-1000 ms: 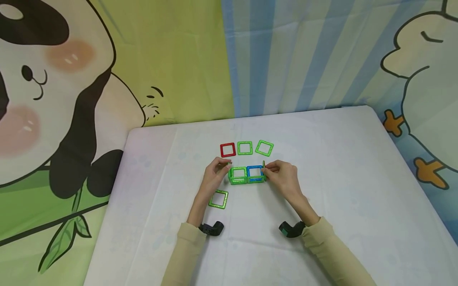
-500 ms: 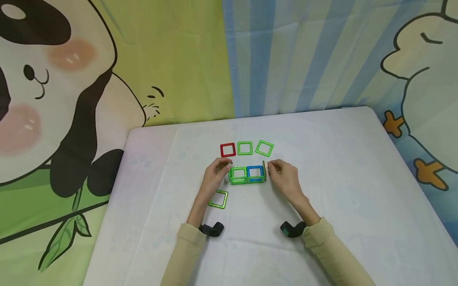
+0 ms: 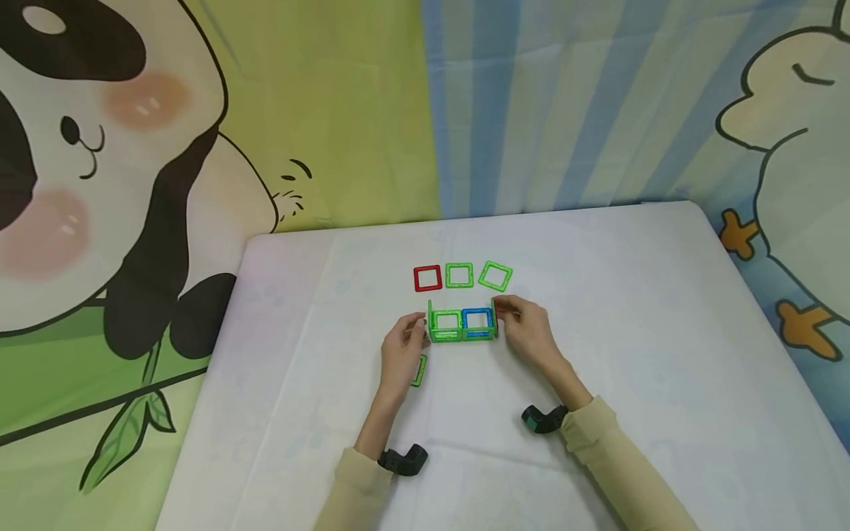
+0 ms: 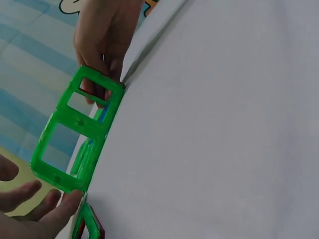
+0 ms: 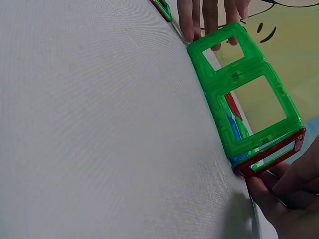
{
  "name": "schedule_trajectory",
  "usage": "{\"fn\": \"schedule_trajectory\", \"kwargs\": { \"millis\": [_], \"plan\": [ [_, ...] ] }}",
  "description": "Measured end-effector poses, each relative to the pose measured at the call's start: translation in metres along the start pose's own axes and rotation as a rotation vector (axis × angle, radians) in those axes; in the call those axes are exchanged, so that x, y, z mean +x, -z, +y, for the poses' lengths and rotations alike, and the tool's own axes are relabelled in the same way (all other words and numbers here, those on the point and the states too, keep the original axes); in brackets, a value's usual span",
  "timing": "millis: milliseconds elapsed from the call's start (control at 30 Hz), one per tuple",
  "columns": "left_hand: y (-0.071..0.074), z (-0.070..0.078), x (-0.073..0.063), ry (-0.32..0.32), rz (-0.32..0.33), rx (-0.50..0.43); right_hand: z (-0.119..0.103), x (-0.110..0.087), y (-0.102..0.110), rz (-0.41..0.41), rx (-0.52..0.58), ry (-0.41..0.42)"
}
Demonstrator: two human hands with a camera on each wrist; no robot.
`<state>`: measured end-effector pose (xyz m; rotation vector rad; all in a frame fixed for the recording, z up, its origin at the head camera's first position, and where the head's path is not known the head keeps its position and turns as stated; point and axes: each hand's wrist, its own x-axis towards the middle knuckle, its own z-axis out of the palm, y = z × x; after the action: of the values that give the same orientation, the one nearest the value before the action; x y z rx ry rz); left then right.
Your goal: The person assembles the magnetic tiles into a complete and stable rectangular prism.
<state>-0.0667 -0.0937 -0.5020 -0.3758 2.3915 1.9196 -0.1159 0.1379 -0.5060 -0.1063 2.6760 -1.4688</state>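
A small box-like row of square magnetic tiles (image 3: 447,333) stands mid-table, with green front tiles, a blue tile (image 3: 477,318) and upright end tiles. My left hand (image 3: 401,358) is beside its left end, fingers loosely extended; in the left wrist view a fingertip (image 4: 75,198) is at the lower corner of a green tile (image 4: 65,149). At the right end my right hand (image 3: 531,330) has its fingers against the outer side of a red-edged end tile (image 5: 271,152). A loose green tile (image 3: 420,371) lies partly hidden under my left hand.
Behind the row lie a red tile (image 3: 428,278), a green tile (image 3: 460,275) and a tilted green tile (image 3: 495,276). All rest on a white-covered table (image 3: 611,310). A printed cloth backdrop (image 3: 372,110) hangs behind its far edge.
My left hand has let go of the left end tile and moved toward me, now covering part of the loose tile. My right hand released the right end tile, then came back against it.
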Motion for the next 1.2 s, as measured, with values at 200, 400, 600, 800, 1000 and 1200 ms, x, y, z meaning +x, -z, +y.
{"fn": "schedule_trajectory", "kwargs": {
  "millis": [200, 400, 600, 800, 1000, 1200],
  "plan": [
    [-0.008, 0.003, -0.009, 0.0, 0.038, -0.051, 0.002, 0.001, 0.001, -0.026, -0.013, -0.002],
    [-0.011, 0.004, -0.005, -0.008, 0.061, -0.044, 0.002, -0.003, 0.007, -0.045, -0.026, -0.007],
    [-0.013, 0.004, 0.0, 0.006, 0.107, 0.0, 0.005, -0.011, 0.011, -0.09, -0.025, -0.012],
    [-0.016, 0.004, 0.011, -0.009, 0.129, 0.009, 0.002, -0.018, 0.016, -0.124, 0.013, -0.025],
    [-0.019, 0.006, 0.017, -0.009, 0.149, -0.002, 0.001, -0.024, 0.018, -0.155, 0.021, -0.029],
    [-0.021, 0.005, 0.023, 0.022, 0.184, -0.046, 0.001, -0.031, 0.014, -0.206, 0.031, -0.029]
  ]
}}
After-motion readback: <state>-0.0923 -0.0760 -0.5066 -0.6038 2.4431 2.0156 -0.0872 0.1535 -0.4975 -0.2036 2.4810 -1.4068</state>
